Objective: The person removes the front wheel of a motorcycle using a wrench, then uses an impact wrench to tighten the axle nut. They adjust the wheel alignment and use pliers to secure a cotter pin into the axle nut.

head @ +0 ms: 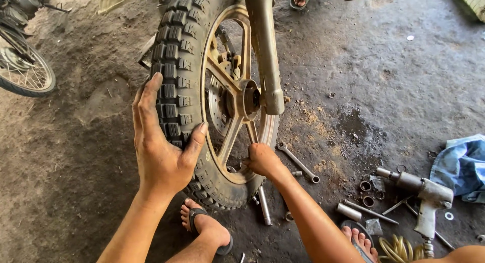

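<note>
Your motorcycle wheel [222,99] stands upright on the dirt floor: knobby black tyre [174,56], dusty gold spoked rim, hub sitting between the fork legs.

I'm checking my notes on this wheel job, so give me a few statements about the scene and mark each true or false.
1. The left hand lies flat on the tyre. True.
2. The right hand holds the impact gun. False: it grips a spoke of the wheel; the gun lies on the floor.
3. A spanner lies on the floor right of the wheel. True.
4. The blue cloth covers the tyre. False: it lies at the right edge.
</note>
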